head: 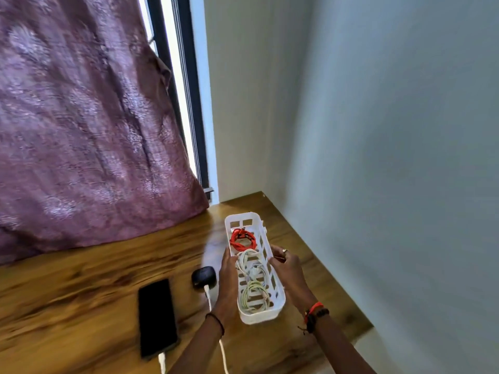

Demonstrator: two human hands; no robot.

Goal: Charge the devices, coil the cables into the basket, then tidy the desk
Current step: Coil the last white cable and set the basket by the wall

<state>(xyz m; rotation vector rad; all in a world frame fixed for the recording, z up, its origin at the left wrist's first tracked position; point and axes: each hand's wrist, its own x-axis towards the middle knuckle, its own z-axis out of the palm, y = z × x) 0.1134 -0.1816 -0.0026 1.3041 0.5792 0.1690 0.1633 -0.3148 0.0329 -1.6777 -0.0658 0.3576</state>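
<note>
white basket (pixel 272 273) holds coiled cables (pixel 249 273), gripped between left hand (pixel 229 276) and right hand (pixel 287 268); phone (pixel 156 317) charging, so tidying's probably left.

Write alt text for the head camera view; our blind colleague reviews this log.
Both hands, left hand and right hand, grip a white basket of coiled cables, red cable at its far end, over a wooden desk. Left of it, a phone and earbud case are plugged in.

left hand (pixel 229 276) and right hand (pixel 286 268) both clasped, forearms extended forward.
</note>
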